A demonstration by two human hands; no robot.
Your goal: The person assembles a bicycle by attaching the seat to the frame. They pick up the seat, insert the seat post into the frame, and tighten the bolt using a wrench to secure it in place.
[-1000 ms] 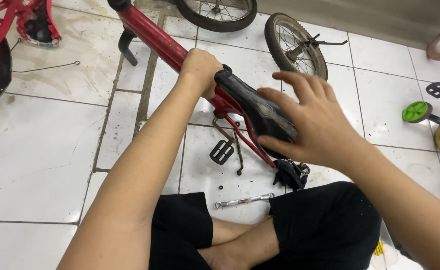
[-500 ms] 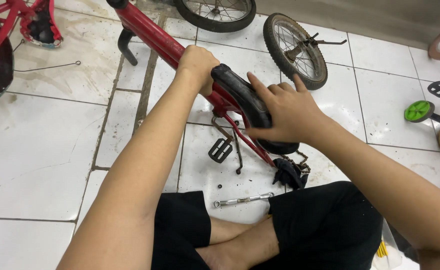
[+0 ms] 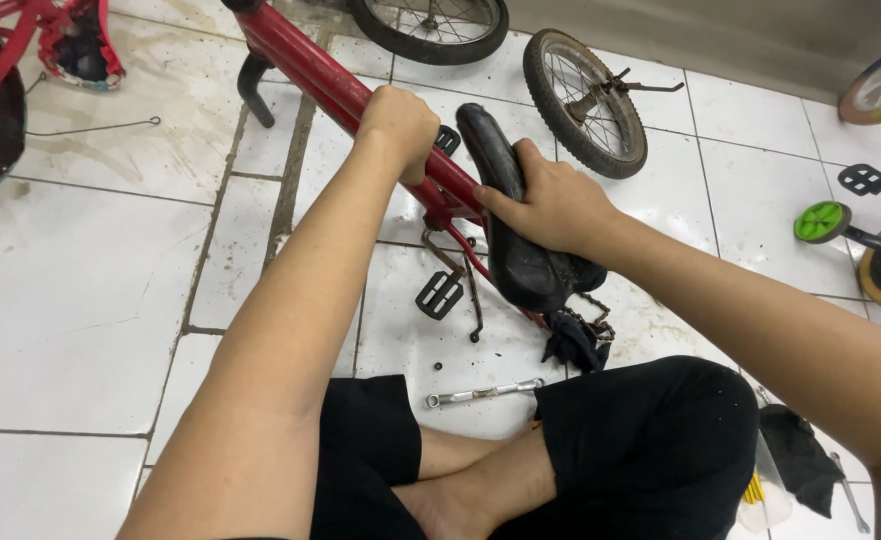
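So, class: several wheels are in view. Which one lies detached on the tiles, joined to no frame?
The small grey-tyred wheel right of the red frame; its axle sticks out bare, unlike the others.

The frame [image 3: 301, 65] lies on the floor [image 3: 81, 300]. The saddle [image 3: 506, 215] is right of it, the wheel [image 3: 583, 100] farther right, the wrench [image 3: 483, 392] and pedal [image 3: 441, 293] nearer the person.

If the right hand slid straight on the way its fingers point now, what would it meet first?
The right hand grips the black saddle, fingers pointing left. Straight on, it would probably meet the red frame tube first, near the left hand; depth is unclear.
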